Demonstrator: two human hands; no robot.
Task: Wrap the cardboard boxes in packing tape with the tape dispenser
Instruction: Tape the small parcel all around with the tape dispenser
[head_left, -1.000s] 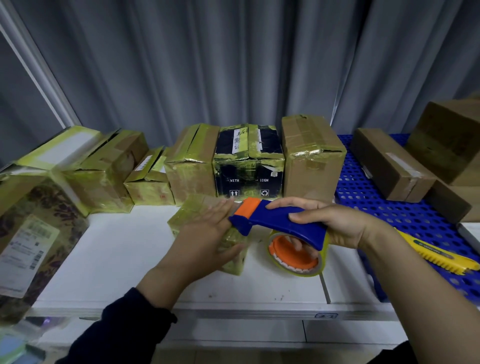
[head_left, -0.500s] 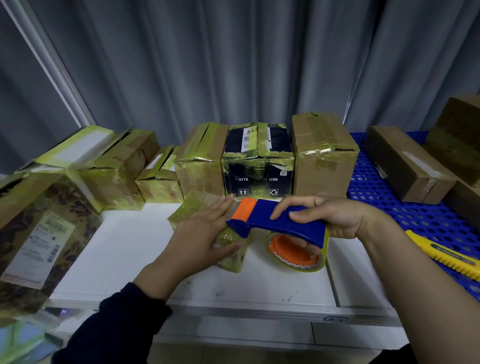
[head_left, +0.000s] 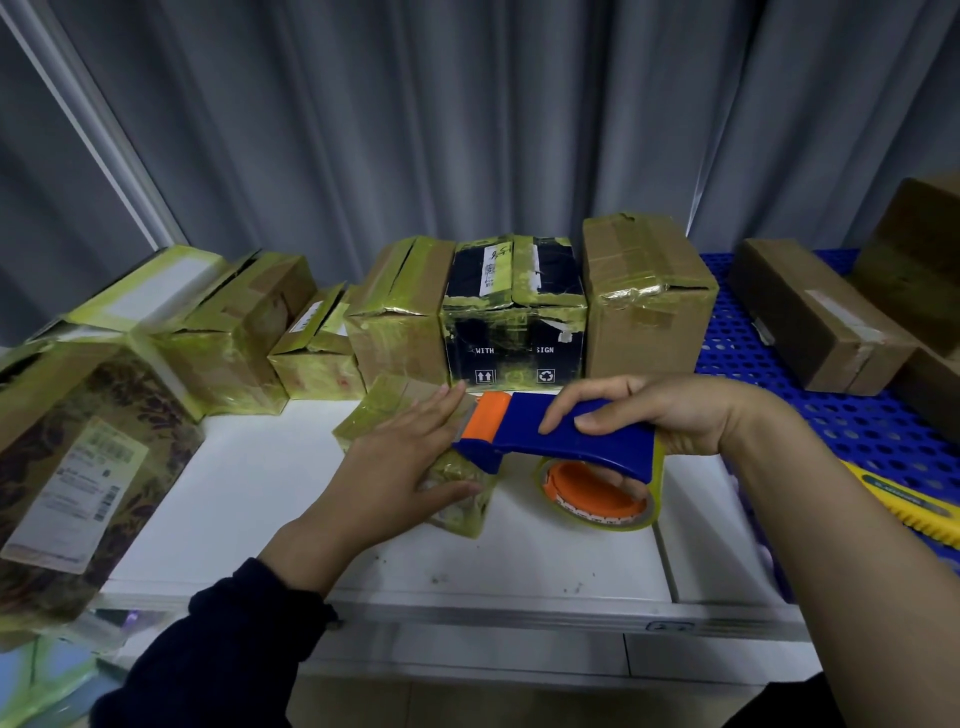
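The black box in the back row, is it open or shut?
Shut. The black box has both top flaps folded down, with yellowish tape running over their edges.

At lower left, the bare white tabletop (head_left: 249, 493) gives me room; the row of taped boxes (head_left: 400, 322) across mid-frame blocks my reach back, and a yellow utility knife (head_left: 906, 501) lies at right.

left hand (head_left: 400, 467) on small taped box (head_left: 387, 410), right hand (head_left: 670, 415) gripping tape dispenser (head_left: 561, 441)

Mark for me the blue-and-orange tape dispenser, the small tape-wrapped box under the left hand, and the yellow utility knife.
blue-and-orange plastic tape dispenser (head_left: 597, 447), head view, on its blue handle.
small tape-wrapped cardboard box (head_left: 382, 410), head view, on its top face.
yellow plastic utility knife (head_left: 914, 512), head view, on its body.
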